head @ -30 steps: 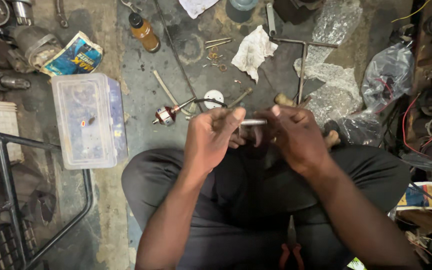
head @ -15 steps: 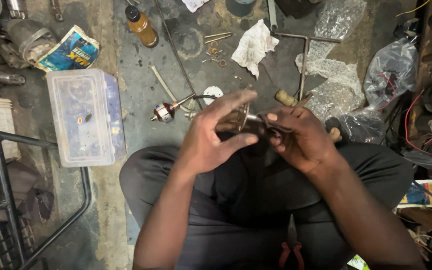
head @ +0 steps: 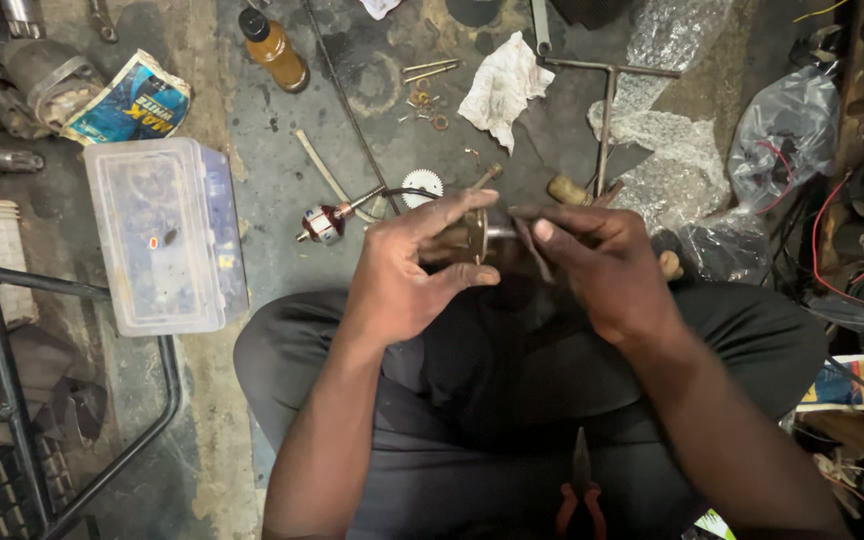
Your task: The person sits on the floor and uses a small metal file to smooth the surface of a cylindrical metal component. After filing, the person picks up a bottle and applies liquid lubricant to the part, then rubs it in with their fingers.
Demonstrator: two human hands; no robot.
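A small brass disc on a thin metal shaft was held above the person's lap, between both hands. The left hand was half curled, its thumb and fingertips pinching the disc's rim, while the right hand was closed around the shaft's other end (what else lay in that palm could not be told). On the concrete floor beyond lay a small motor armature, a white gear, a crumpled white rag and, to the left, a clear plastic box; red-handled pliers rested on the lap.
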